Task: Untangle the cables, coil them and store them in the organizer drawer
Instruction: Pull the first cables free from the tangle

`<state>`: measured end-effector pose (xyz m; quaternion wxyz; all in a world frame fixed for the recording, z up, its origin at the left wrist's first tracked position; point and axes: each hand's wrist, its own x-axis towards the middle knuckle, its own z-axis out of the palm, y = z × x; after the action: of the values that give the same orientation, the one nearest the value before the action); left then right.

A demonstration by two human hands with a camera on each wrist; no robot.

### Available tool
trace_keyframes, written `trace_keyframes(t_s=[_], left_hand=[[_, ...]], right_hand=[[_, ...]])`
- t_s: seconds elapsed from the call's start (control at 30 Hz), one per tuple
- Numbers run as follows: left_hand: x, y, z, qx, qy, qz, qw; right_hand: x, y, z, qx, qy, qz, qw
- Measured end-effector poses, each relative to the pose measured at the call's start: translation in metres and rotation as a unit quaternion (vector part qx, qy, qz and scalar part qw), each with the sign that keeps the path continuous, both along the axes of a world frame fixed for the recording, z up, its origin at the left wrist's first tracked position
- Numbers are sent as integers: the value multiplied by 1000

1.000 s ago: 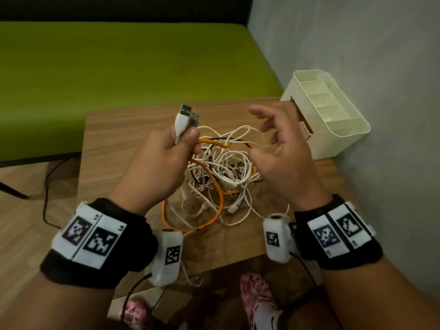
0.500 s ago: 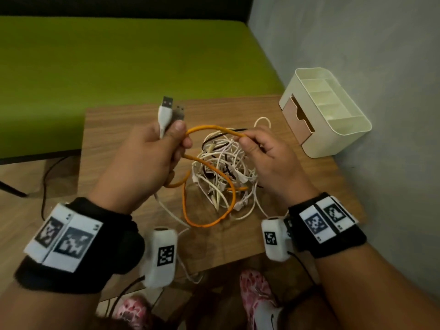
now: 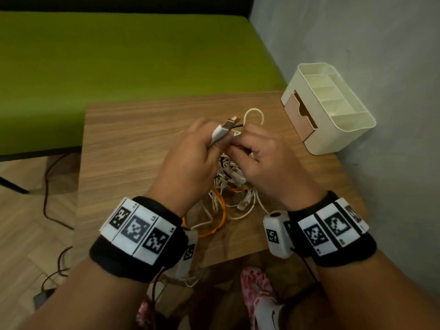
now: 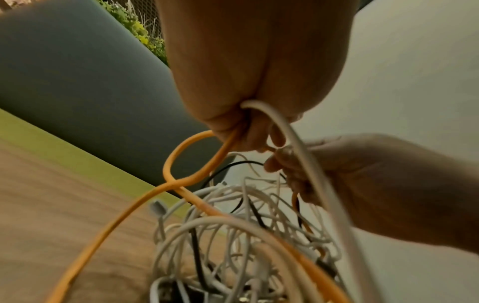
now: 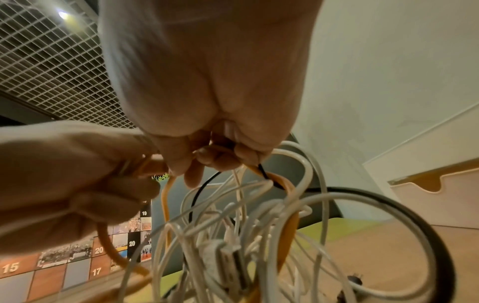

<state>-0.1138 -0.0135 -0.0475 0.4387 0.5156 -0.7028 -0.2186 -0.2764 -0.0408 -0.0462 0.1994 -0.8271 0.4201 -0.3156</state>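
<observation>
A tangle of white, black and orange cables (image 3: pixel 229 179) hangs between both hands above the wooden table (image 3: pixel 133 148). My left hand (image 3: pixel 190 153) grips a white USB cable (image 3: pixel 220 132) with its plug pointing up, and the orange cable (image 4: pixel 181 160) loops out of the same fist. My right hand (image 3: pixel 259 156) pinches strands of the tangle, orange, black and white ones (image 5: pixel 259 168), right beside the left hand. The cream organizer (image 3: pixel 333 110) stands at the table's far right, its pink drawer (image 3: pixel 300 115) slightly pulled out.
A green bench (image 3: pixel 119 58) runs behind the table. A grey wall (image 3: pixel 381 67) is close on the right, behind the organizer. Black cords (image 3: pixel 47 186) lie on the wooden floor at the left. A patterned shoe (image 3: pixel 259 294) shows under the table's near edge.
Both hands have come together over the tangle. The left hand moved right with the USB plug, and the right hand went from open fingers to pinching strands; the bundle is lifted.
</observation>
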Motion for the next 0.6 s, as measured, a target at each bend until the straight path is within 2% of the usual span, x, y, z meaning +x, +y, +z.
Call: trace_keyframes(t_s=[0.13,0.2,0.27,0.33,0.37,0.4,0.47,0.53,0.6], left_hand=[[4,-1,1,56,-55,-9,997],[3,1,5,67,-32,-11,997],[1,5,17,116,122,-30,985],[7,7,32,162,314,-49,934],[11,8,35,173,359,-55,915],[18,8,37,179,365,-56,912],[28,8,31,188,300,-29,935],[35,7,24,201,168,29,965],[38,5,15,209,44,87,973]], right_hand=[[-7,0,8,-23,-24,-15,999],[-12,0,8,-21,-38,-15,999],[-18,-3,4,8,-29,-10,999],[-25,-9,-4,65,12,-23,998],[-30,-12,-6,93,31,-39,994],[-34,-14,-7,113,40,-55,991],[-37,-14,-5,135,25,-78,987],[-33,-11,0,145,-32,-80,986],[-29,-10,4,130,-73,-77,986]])
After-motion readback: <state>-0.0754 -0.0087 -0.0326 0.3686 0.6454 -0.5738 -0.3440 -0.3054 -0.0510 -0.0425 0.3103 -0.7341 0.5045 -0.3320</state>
